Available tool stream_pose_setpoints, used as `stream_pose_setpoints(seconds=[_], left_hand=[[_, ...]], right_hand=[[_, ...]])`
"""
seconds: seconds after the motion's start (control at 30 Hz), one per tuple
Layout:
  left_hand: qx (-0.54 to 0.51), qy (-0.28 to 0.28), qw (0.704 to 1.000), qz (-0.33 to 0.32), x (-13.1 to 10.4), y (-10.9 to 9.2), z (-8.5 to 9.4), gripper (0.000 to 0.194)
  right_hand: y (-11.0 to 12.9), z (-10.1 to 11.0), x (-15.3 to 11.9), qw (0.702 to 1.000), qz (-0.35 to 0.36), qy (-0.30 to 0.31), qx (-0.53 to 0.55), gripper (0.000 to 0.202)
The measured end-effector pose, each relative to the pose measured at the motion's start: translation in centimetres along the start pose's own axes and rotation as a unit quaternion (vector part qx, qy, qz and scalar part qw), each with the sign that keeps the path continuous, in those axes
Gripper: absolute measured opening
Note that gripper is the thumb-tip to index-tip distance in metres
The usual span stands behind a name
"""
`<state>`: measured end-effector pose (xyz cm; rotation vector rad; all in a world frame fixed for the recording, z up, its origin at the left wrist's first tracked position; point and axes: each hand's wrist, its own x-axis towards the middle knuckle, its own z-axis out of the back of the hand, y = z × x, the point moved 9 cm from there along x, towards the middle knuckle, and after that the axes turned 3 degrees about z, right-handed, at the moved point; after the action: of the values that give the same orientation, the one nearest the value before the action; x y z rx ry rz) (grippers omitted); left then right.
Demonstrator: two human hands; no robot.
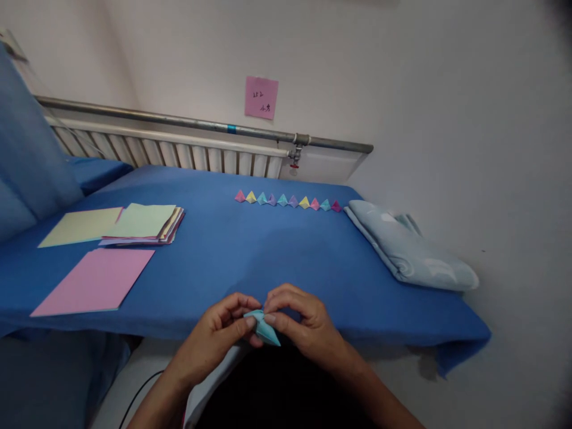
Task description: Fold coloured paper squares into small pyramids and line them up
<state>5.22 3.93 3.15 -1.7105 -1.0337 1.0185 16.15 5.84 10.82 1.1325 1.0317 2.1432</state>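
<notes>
Between my two hands, just past the near edge of the blue-covered surface, is a light blue folded paper piece point(268, 333) with a pointed end aimed down and to the right. My left hand point(227, 322) pinches it from the left, thumb on top and fingers behind. From the right, my right hand point(297, 316) grips its upper part between thumb and fingertips. Part of the paper is covered by my fingers. Farther back, a row of small folded paper shapes point(282, 200) in pink, yellow, blue and purple runs across the blue cloth point(210, 250).
Left on the cloth lie a stack of coloured paper point(145, 221), yellow sheets point(80, 227) and pink sheets point(93, 283). A folded pale blue blanket point(411, 250) sits at the right. Behind are a radiator point(201, 156), a metal pipe point(179, 122) and a pink note point(261, 97) on the wall.
</notes>
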Motion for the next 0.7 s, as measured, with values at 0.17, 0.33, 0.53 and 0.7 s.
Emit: stream_pose_setpoints(seconds=[0.17,0.33,0.53,0.7], left_hand=[[-0.013,0.043,0.999,0.013,0.0,0.5,-0.3,0.015],[-0.014,0.063,0.998,0.027,0.0,0.9,-0.4,0.015],[-0.045,-0.033,0.998,0.009,0.2,1.0,1.2,0.017],[-0.075,-0.072,0.994,-0.029,0.1,0.9,1.6,0.018]], right_hand=[[0.0,-0.7,-0.1,0.999,-0.018,0.042,0.020,0.008],[-0.8,-1.1,-0.3,0.996,-0.043,0.044,0.066,0.010],[-1.8,0.0,-0.7,0.995,-0.094,-0.027,0.020,0.009],[-0.4,-0.5,-0.8,0.995,-0.060,0.004,-0.076,0.024]])
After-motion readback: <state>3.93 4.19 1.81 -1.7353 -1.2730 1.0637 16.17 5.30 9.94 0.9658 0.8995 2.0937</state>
